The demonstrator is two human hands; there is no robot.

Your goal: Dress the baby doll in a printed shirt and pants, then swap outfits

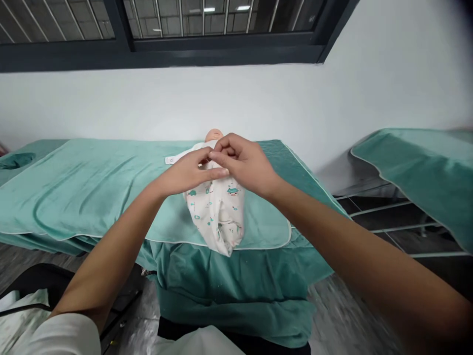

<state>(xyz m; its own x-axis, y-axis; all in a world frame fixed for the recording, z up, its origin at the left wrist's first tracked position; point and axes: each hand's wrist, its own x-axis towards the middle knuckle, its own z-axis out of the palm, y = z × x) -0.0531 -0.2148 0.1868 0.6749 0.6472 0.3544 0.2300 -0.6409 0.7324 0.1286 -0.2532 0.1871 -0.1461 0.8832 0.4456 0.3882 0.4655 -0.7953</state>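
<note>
A baby doll (214, 134) lies on its back in a white swaddle wrap (210, 217) printed with small green figures. Only the doll's head shows at the far end, and the wrap narrows to a folded bottom near the bed edge. My left hand (186, 172) rests over the wrap's upper left, thumb stretched apart from its bent fingers. From the right, my right hand (247, 162) pinches at the chest area, thumb and forefinger together; the cloth between them is mostly hidden. Both hands' fingertips meet. A white tab (170, 160) of the wrap sticks out left.
The bed carries a light green cover (92, 187) over a darker green sheet (236, 281) hanging down in front. Behind it stand a white wall (148, 106) and a barred window. A second green-covered bed (424, 167) is at right, a black chair (48, 281) lower left.
</note>
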